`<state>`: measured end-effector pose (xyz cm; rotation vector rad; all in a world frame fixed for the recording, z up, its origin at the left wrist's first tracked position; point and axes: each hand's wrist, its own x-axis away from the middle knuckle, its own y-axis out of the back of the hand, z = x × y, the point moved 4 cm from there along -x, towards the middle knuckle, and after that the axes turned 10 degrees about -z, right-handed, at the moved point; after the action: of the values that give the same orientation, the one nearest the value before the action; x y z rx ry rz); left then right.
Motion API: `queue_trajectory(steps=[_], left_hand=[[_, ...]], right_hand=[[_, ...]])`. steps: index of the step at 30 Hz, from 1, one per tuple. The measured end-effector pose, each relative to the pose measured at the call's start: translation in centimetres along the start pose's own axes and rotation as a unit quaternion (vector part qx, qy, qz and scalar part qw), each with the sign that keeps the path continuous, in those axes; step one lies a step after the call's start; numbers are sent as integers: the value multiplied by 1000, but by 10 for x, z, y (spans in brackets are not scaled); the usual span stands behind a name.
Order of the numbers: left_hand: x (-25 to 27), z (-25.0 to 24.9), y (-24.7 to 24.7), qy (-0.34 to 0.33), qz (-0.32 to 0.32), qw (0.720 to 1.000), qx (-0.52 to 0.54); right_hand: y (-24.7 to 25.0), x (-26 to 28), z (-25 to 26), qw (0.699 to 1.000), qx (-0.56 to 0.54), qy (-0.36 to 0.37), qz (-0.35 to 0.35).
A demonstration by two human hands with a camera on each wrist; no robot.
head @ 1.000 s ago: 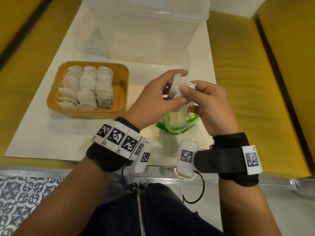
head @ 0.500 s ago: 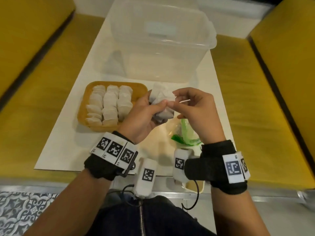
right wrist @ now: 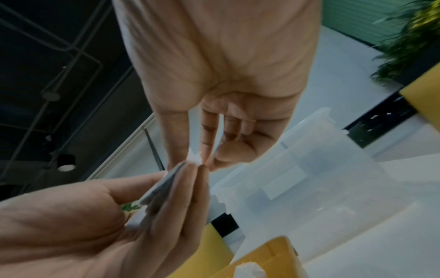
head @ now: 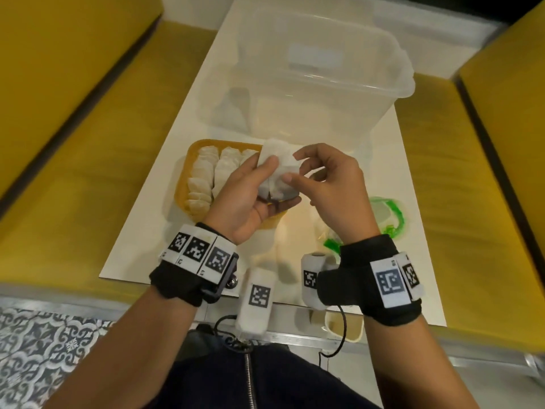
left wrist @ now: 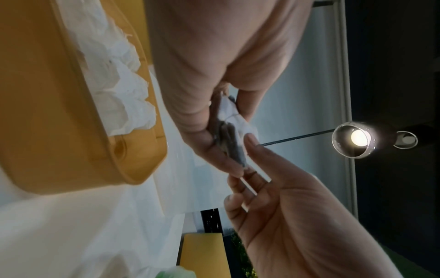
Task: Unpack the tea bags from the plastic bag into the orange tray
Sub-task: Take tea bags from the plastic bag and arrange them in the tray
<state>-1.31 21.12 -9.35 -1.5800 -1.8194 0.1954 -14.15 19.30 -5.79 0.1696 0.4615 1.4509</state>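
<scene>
left hand (head: pixel 250 196): grips small stack of tea bags (head: pixel 278 169) above orange tray (head: pixel 181 184), ready to drop
right hand (head: pixel 330 184): pinches top bag's edge, prob. to peel it off
plastic bag (head: pixel 386 214): on counter (head: pixel 141 240), set aside

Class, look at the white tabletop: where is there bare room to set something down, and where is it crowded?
Bare white tabletop lies left of and in front of the orange tray. Between the tray and the plastic bag is a free strip, under both hands. The tray's left and middle rows are crowded with tea bags. The clear tub fills the far end.
</scene>
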Motion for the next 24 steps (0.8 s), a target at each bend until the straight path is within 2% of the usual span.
queue_trajectory(steps=[7,10,15,24], left_hand=[[2,-8,19,-7,-10,1000,-2],[1,-10,26,2,-13,1000,4],[1,-14,41,11,-42,999,19],[0,-18,60,-14,-75,997,33]], right_hand=[[-11,-11,11,998,15,68,4],[-15,-12,8,997,9,73,-5],[-5,-17,8,997,-68,20,-35],[-32,4,26,988,-128,-52,73]])
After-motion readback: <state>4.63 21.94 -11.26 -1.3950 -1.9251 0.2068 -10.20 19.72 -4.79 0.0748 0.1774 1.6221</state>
